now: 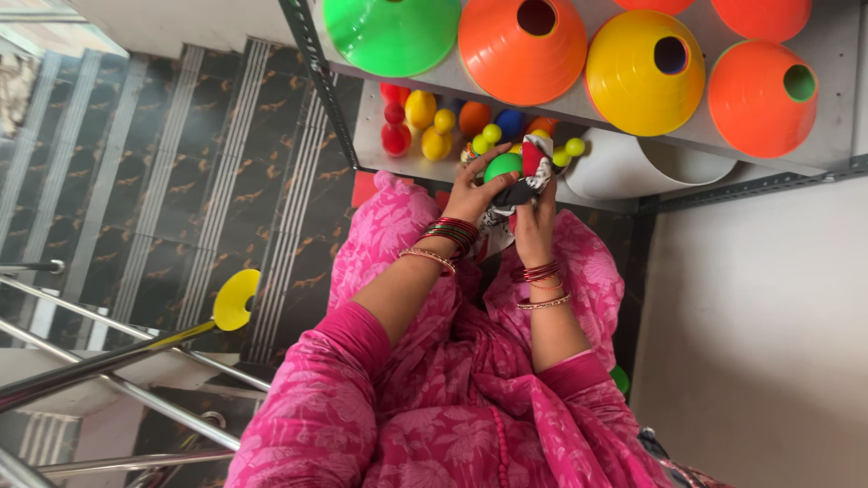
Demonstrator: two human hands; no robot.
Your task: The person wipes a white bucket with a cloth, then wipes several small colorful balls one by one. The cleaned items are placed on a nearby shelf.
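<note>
**Green ball and cloth held up at the toy shelf**

Dark patterned stair treads fill the left of the frame, with steel railings running across the lower left and a yellow disc (236, 299) seen just above them. A grey metal shelf (841, 108) is stretched across the top, and big plastic cones are laid on it: a green cone (391, 34) at upper centre, an orange cone (522, 50) beside it, a yellow cone (644, 72) further right. On the lower tier, small coloured balls (434, 122) are piled up, red and yellow mostly.

Just below that pile, near frame centre, a green ball (503, 166) is gripped by the left hand (479, 190), fingers curled around its lower left side. A patterned cloth (529, 176) is pinched by the right hand (535, 221), and it's draped against the ball's right side, so ball and cloth are touching. The ball is sat up and slightly left of the right hand, and the left hand is clearly the closer one. No long axis on a round ball. Bangles are worn on both wrists.
</note>
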